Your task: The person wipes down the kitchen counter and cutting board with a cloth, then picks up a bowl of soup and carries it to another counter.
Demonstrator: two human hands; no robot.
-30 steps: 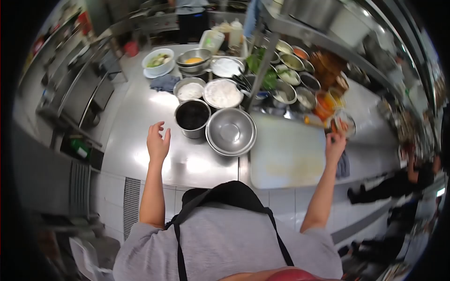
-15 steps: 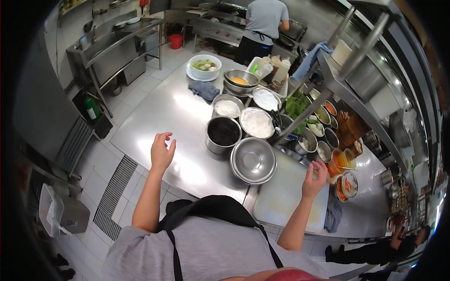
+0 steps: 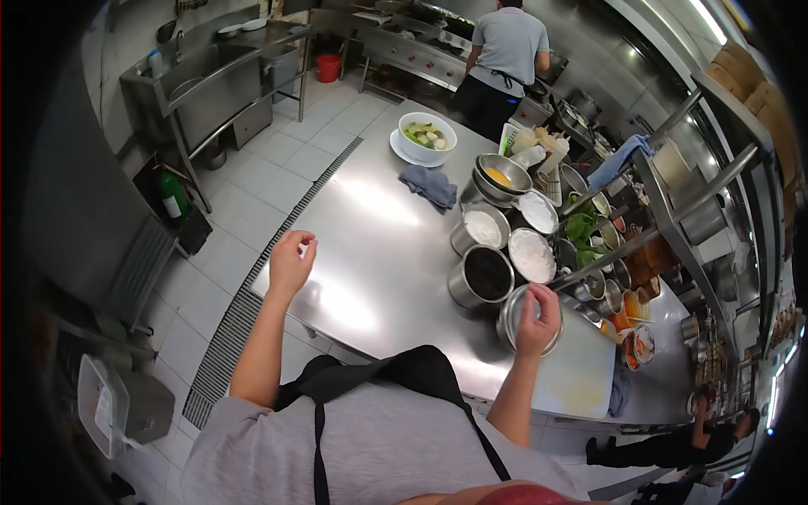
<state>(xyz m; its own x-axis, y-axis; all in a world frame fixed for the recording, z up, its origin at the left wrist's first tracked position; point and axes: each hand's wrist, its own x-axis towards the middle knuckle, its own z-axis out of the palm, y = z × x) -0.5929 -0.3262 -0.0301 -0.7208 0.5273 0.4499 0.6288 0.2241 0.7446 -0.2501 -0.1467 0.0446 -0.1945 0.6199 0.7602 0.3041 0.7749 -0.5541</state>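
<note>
My left hand (image 3: 292, 263) hangs in the air over the left front edge of the steel table (image 3: 370, 244), its fingers loosely curled, with nothing in it. My right hand (image 3: 538, 321) hovers over the metal mixing bowl (image 3: 510, 328) and hides much of it; its fingers are bent and hold nothing I can see. Whether it touches the bowl cannot be told. Beside the bowl stands a metal pot of something black (image 3: 486, 274). Behind it are a pot of white powder (image 3: 482, 228) and a bowl of white powder (image 3: 532, 256).
A cutting board (image 3: 572, 370) lies to the right. Toward the back are a white bowl of soup (image 3: 427, 137), a grey cloth (image 3: 430, 187) and a bowl with yellow liquid (image 3: 502, 174). A shelf post (image 3: 614, 251) crosses the right side. A co-worker (image 3: 505, 63) stands at the stove.
My view has turned, so the table's contents appear farther right. My right hand has gone from above the cutting board to over the mixing bowl. My left hand's fingers are more curled.
</note>
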